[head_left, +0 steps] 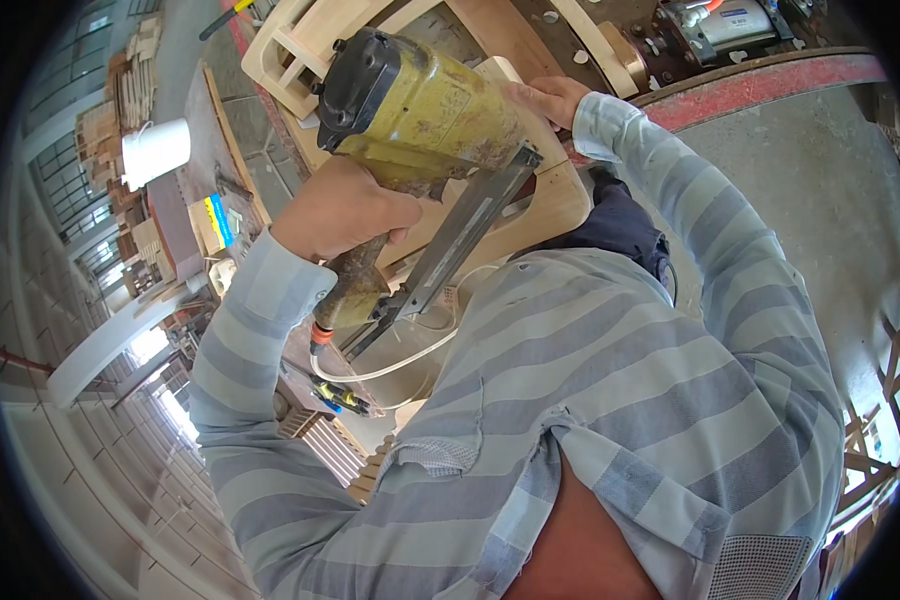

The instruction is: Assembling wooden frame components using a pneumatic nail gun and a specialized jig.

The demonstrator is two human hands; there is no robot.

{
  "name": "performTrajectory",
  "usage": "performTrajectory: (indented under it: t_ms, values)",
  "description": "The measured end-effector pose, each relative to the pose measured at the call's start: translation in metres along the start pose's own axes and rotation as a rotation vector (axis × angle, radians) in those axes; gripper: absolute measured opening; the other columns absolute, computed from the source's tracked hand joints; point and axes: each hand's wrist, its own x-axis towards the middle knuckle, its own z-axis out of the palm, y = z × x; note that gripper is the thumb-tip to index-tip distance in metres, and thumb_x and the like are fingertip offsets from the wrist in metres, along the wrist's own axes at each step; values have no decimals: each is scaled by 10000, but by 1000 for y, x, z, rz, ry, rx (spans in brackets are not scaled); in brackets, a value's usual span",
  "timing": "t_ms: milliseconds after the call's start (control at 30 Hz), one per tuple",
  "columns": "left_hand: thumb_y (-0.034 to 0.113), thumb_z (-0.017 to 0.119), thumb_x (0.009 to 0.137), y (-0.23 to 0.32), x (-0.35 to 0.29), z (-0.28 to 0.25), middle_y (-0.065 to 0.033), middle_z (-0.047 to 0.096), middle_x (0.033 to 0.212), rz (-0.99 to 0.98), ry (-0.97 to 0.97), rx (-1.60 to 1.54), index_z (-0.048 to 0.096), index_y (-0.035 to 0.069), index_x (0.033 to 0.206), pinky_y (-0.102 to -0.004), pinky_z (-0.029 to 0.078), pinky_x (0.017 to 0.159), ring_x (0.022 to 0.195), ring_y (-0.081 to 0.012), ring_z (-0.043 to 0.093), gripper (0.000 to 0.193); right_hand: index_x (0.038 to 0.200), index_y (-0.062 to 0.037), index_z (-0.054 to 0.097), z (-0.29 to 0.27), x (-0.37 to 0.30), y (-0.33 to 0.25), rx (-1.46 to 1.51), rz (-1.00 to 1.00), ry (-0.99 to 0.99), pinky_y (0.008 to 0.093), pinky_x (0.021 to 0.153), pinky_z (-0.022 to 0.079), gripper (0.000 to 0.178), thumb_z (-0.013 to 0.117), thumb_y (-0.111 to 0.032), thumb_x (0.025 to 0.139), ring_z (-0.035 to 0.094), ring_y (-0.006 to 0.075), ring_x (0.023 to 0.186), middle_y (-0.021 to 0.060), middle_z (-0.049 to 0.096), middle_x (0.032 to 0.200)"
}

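My left hand is wrapped round the handle of a worn yellow pneumatic nail gun with a black cap. Its long grey magazine slants down to the left, and a pale air hose leaves the handle's end through a red fitting. Beneath the gun lies a light wooden frame with rounded corners. My right hand grips the frame's edge beside the gun's nose end; the gun hides some of its fingers. Whether the nose touches the wood, I cannot tell.
A red curved edge runs along the work surface at upper right, with a metal air cylinder behind it. More curved wooden parts lie at the top. To the left stand a white bucket and stacked boards.
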Motion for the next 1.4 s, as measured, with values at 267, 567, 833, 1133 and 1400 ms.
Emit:
performTrajectory:
  t_ms: [267,567,833,1133,1400]
  values:
    - [104,639,654,20,-20,10,-13,684,852,92,119,-4,660,6,910,-261,461,611,714,-159,563,275,895,8,653,-4,1,1,98,29,-57,302,650,464,719,531,-699,840,557,194,708,92,604,789]
    - [69,709,725,-96,-129,85,-58,693,873,-295,513,-545,647,3,1107,-269,514,639,693,-178,625,392,882,-32,647,-27,33,-19,-465,-76,200,282,580,476,446,675,-476,848,558,167,631,48,578,702]
    - [-5,640,706,-131,-187,274,-72,633,676,-799,1021,-1346,666,-22,897,-246,444,477,529,-154,561,193,1188,-3,587,125,96,-169,-1111,-448,-380,483,972,433,543,680,-319,756,543,407,1141,222,611,1168]
    - [19,657,679,-143,-150,481,-93,621,611,-1113,950,-1777,668,-36,805,-281,450,454,495,-189,564,138,912,3,680,225,155,-119,-1483,-362,-671,392,671,527,418,721,-300,626,619,342,710,179,686,835]
    - [87,676,669,-164,-121,654,-118,611,580,-1286,563,-1869,665,-46,776,-317,469,459,491,-233,578,171,983,26,649,253,58,-185,-1372,-551,-516,372,681,520,417,665,-164,612,605,330,718,185,670,840]
